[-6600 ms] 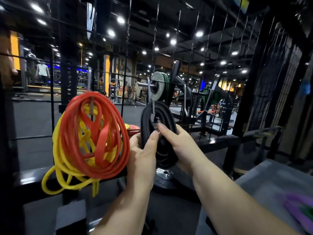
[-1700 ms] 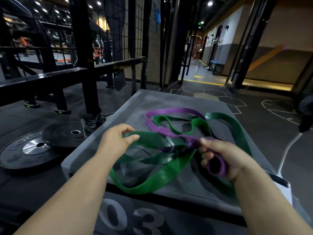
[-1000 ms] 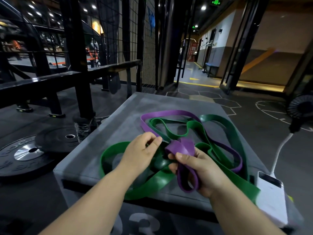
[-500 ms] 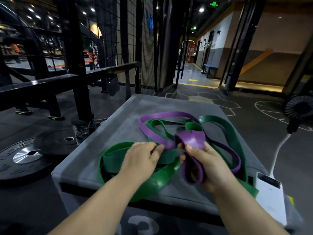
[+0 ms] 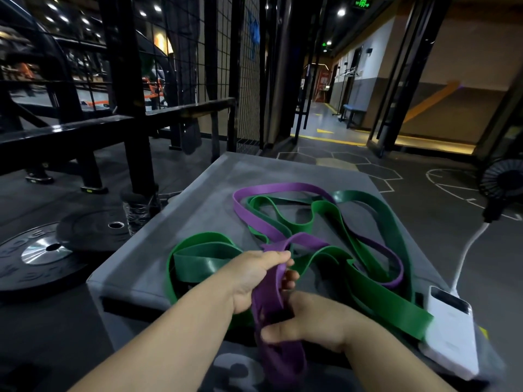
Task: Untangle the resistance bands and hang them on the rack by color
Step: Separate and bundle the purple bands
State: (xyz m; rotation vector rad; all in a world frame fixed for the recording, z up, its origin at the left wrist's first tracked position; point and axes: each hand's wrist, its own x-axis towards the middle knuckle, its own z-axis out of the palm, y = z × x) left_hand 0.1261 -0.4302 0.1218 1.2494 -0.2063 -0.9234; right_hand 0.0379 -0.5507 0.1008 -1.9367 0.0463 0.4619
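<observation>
A pale numeral 3 (image 5: 237, 374) can be read on the front face below the near edge of the surface (image 5: 198, 219), while the green sign (image 5: 361, 3) overhead is too small to be read.

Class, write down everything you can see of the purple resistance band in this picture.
The purple band is a long, flat, matte loop that looks like rubber. Its far part lies in curves on the grey box, crossing over and under the wider green band, tangled with it. Its near part is lifted toward the person: the left hand grips it higher up, the right hand pinches it lower down, and a bunched loop hangs below, in front of the box.
</observation>
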